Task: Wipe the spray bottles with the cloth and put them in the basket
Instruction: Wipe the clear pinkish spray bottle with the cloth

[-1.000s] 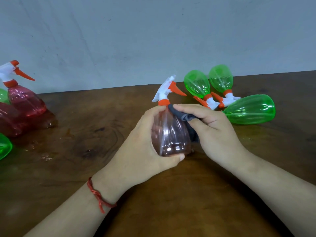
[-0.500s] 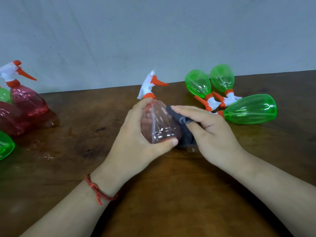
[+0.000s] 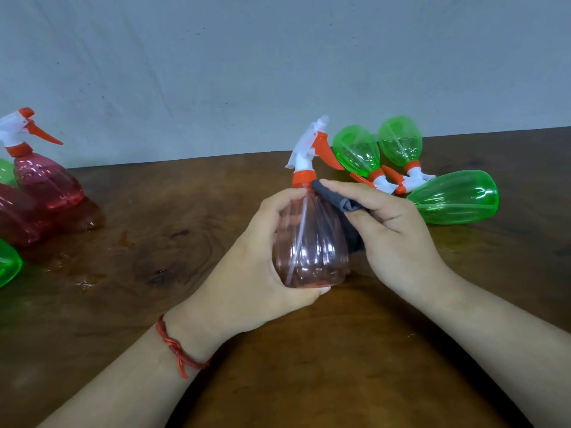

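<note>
A clear pink spray bottle (image 3: 310, 245) with a white and orange trigger head stands upright at the table's middle. My left hand (image 3: 256, 267) grips its body from the left, thumb under the base. My right hand (image 3: 392, 233) holds a dark grey cloth (image 3: 338, 205) against the bottle's right shoulder, just below the orange collar. Three green spray bottles (image 3: 454, 197) lie on their sides behind my right hand. The basket is out of view.
At the far left stand red spray bottles (image 3: 46, 180), with parts of green bottles (image 3: 7, 267) at the frame edge. The brown wooden table (image 3: 154, 242) ends at a grey wall (image 3: 278, 72) behind.
The pink bottle went from tilted left back to upright and moved right. My right hand slid the cloth up along its right side towards the collar.
</note>
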Available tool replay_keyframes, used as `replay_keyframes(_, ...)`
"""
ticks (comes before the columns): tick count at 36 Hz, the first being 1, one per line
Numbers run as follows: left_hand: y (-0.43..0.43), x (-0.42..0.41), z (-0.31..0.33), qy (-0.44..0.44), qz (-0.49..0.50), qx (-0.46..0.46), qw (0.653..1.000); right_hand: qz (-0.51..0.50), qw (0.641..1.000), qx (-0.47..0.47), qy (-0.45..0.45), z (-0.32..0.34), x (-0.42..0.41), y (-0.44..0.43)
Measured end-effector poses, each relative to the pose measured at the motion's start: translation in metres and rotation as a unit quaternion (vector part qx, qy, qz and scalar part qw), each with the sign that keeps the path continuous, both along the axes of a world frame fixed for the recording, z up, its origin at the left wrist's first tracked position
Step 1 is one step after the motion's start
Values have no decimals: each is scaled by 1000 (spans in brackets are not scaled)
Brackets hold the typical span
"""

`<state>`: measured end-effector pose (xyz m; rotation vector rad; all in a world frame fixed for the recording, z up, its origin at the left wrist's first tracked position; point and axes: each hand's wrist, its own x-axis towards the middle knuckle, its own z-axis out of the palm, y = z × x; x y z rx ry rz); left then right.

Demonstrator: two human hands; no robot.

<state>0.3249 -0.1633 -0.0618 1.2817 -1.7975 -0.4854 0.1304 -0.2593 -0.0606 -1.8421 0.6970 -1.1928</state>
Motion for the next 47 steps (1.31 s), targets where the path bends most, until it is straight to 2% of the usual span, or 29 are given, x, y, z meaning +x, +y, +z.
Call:
replay_keyframes(4,-1,3,2,-18,-4,-13,1000,-10,999,-48,24,-1,0,2)
replay_keyframes(10,-2,1,-3,-71,46,-39,996,-37,985,-151,77,-6,2,4)
replay_keyframes(21,-7,19,-2,11,186,-42,982,27,969,-209,125,-5,1,13)
replay_keyframes(27,-7,21,0,-10,209,-41,977,20,957,-241,159,-3,1,17)
replay_keyframes(35,-2,4,-2,-114,126,-50,984,-25,977,-174,122,-4,1,8)
replay_keyframes(41,-2,-3,-2,-113,100,-47,987,-35,985,-143,95,-2,1,5)
replay_keyframes(47,-2,-6,-2,-94,66,-51,992,-36,983,-155,86,0,2,4)
